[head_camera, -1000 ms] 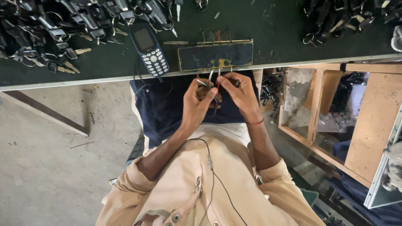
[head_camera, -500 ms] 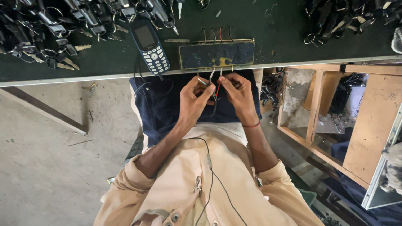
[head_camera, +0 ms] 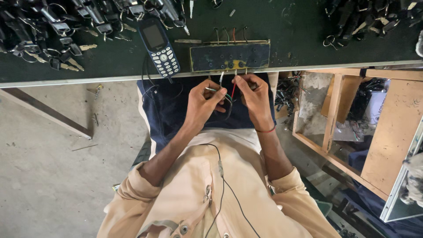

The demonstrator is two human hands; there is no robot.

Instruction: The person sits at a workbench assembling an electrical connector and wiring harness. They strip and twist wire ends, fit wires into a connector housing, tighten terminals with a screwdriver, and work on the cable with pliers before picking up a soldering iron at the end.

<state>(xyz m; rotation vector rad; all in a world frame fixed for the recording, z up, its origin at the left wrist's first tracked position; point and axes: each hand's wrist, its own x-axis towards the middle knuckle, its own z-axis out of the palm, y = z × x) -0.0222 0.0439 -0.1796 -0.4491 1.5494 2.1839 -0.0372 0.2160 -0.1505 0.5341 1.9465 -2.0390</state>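
Looking down from the head camera, the left hand and the right hand meet just below the near edge of the dark green tabletop, over the lap. Both are closed in a narrow pinch on a bundle of thin wires, a red one and some pale and dark ones among them. The left thumb and fingers grip the lower run; the right fingertips hold the strands up near the edge.

Directly above the hands, a dark rectangular jig board with a yellowish patch lies flat at the near edge of the tabletop. Several short wire ends stand up along its far side, while two or three pale ends hang off its near side down towards the fingers. Judging by that, some leads seem already fitted to the board and the ones in hand are not yet seated; how many remain cannot be told.

A blue keypad phone lies just left of the board, its cable dropping over the edge. Heaps of keys with black heads fill the far left corner, and another dark pile sits at the far right.
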